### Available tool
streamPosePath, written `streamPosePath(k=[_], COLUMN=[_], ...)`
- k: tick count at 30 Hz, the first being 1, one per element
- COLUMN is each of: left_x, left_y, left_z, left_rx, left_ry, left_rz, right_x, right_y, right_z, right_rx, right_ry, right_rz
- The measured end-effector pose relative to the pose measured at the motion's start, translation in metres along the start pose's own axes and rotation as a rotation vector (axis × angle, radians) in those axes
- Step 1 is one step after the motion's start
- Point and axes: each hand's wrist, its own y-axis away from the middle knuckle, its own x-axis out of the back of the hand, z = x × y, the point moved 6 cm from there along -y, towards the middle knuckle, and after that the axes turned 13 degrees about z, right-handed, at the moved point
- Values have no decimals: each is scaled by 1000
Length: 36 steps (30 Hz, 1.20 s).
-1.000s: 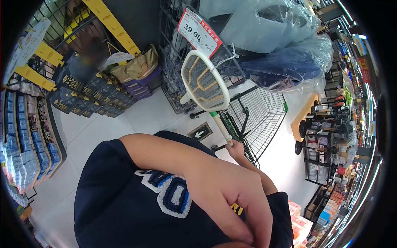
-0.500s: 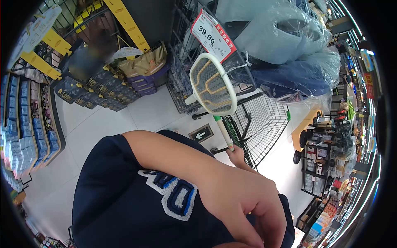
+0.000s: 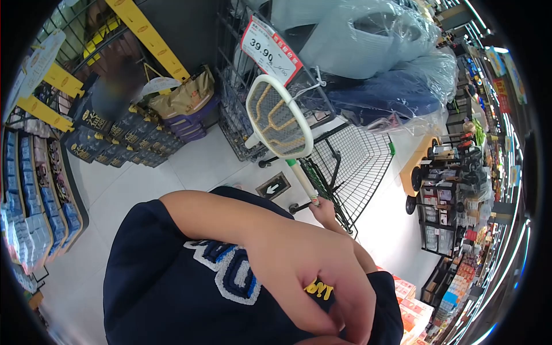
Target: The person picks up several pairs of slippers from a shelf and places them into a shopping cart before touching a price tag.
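My right hand [image 3: 325,210] is closed round the lower end of the handle of an electric mosquito swatter [image 3: 280,118]. The swatter is raised, its white-rimmed grey mesh head with gold lines in front of a hanging price sign [image 3: 270,50]. Across my dark blue shirt [image 3: 172,282] reaches my left arm. My left hand [image 3: 339,261], close to the camera, has its thumb and fingers curled towards each other. Its fingertips run off the bottom edge, so whatever they may hold is hidden.
Beyond the swatter stands a wire shopping cart [image 3: 362,161]. Plastic-wrapped goods [image 3: 391,75] hang over a black wire rack [image 3: 230,115]. Stacked black boxes [image 3: 121,129] and a shelf of blue packs [image 3: 37,201] are at left. A floor sign with an arrow [image 3: 274,187] marks the tiles.
The surroundings and the swatter have shifted slightly left in view. My left hand has moved left and a little up, showing yellow lettering on the shirt. My right hand keeps hold of the swatter.
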Motion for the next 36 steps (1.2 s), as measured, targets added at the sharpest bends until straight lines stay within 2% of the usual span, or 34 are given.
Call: streamPosePath(k=[3, 5, 6, 9, 10, 12, 15, 18, 21, 25, 27, 31, 36], left_x=[4, 13, 15, 39, 48, 66, 86, 100, 113, 117, 119, 122, 124], left_y=[12, 17, 21, 38, 41, 40, 31, 22, 14, 8, 8, 10, 6], left_z=[-10, 6, 9, 9, 11, 18, 31, 21, 0, -18, -25, -33, -34], left_rx=[3, 7, 63, 190, 191, 75, -129, -213, -176, -182, -181, -144, -122], left_ry=[11, -124, -80, -144, -249, -636, -1353, -1683, -1810, -2034, -2039, -2033, -2014], left_rz=[-55, -32, -19, 130, 241, 419, 575, 765, 836, 808, 807, 843, 828], right_x=[-7, -8, 3, 28, 46, 93, 178, 245, 266, 268, 267, 267, 283], right_y=[1, -3, 2, -10, -21, -42, -63, -73, -94, -127, -140, -134, -118], right_z=[9, 8, -10, -30, -40, -66, -126, -188, -216, -222, -219, -241, -257], right_rx=[41, 57, -32, 202, 192, 188, 173, 395, 467, 391, 338, 297, 295], right_ry=[64, 126, 160, -65, -94, -281, -805, -1062, -1239, -1307, -1321, -1627, -1478], right_rz=[13, 0, -130, 102, 110, 281, 462, 547, 516, 570, 630, 468, 460])
